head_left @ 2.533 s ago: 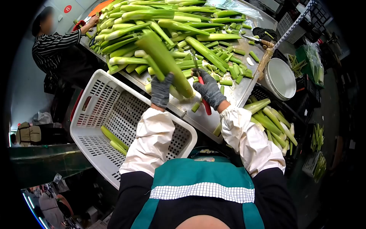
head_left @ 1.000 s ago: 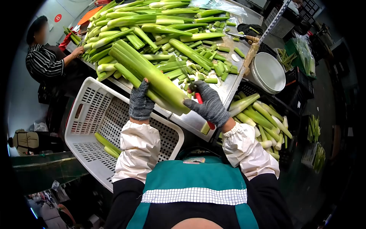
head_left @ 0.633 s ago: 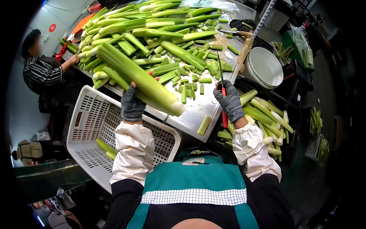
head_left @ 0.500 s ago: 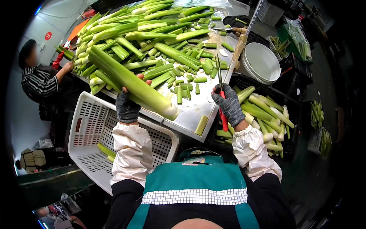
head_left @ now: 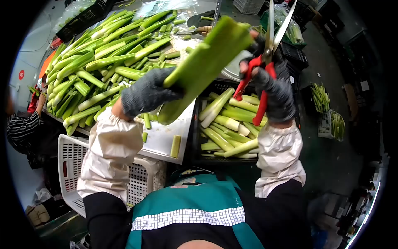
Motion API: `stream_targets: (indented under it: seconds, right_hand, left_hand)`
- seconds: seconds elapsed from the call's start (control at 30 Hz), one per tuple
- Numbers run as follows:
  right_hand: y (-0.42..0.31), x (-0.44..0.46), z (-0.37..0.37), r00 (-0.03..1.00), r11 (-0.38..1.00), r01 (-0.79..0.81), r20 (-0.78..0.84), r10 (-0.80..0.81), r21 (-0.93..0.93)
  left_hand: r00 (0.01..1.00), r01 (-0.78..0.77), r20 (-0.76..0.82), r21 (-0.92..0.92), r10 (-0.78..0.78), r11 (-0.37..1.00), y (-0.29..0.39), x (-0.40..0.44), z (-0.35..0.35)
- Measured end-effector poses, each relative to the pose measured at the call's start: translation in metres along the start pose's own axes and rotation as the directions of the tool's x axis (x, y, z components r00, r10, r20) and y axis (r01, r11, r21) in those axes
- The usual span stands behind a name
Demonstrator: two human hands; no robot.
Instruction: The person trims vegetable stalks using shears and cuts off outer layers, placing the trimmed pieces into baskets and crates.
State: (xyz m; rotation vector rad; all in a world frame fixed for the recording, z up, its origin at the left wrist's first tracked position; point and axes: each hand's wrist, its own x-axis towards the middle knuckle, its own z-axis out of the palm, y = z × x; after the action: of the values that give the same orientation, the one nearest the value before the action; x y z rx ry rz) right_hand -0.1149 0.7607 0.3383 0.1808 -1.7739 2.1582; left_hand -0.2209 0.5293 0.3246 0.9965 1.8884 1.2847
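Observation:
My left hand, in a grey fingerless glove, is closed around the lower part of a thick green celery stalk. The stalk is raised and tilted, its upper end leaning right. In my right hand, gloved the same way, are red-handled scissors, blades upward and slightly parted. Some right fingertips are by the stalk's upper end; whether they touch it I cannot tell. Below lies a metal table with a heap of celery and short cut pieces. A black crate beneath my right hand holds pale-based stalks.
A white perforated basket stands below my left forearm. A white bucket is partly hidden behind the stalk. A knife's wooden handle shows at the table's far side. Another person is at the left.
Both hands have risen and moved right, bringing the celery stalk near the scissors. The scissors have come up, their blades now parted wider. My view has shifted to the right.

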Motion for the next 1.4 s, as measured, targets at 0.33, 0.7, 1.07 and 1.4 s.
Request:
stream_targets:
  seconds: [0.33, 0.7, 1.07, 1.4]
  right_hand:
    - [-0.032, 0.054, -0.060, 0.997, 0.802, 0.064, 0.004, -0.077, -0.593]
    - [0.030, 0.124, -0.173, 0.824, 0.497, -0.145, -0.382, -0.417, -0.855]
    - [0.225, 0.133, -0.233, 0.736, 0.256, -0.573, -0.627, -0.256, -0.778]
    - [0.122, 0.145, -0.222, 0.808, 0.224, -0.270, -0.347, -0.475, -0.936]
  left_hand:
    - [0.986, -0.044, 0.161, 0.004, 0.042, 0.999, 0.007, 0.098, 0.015]
    - [0.970, -0.099, -0.243, -0.413, -0.005, 0.905, -0.017, 0.054, -0.026]
    - [0.801, 0.007, -0.514, -0.506, -0.308, 0.863, -0.050, -0.016, -0.035]
    - [0.747, -0.070, -0.618, -0.441, -0.246, 0.895, -0.051, -0.028, -0.042]
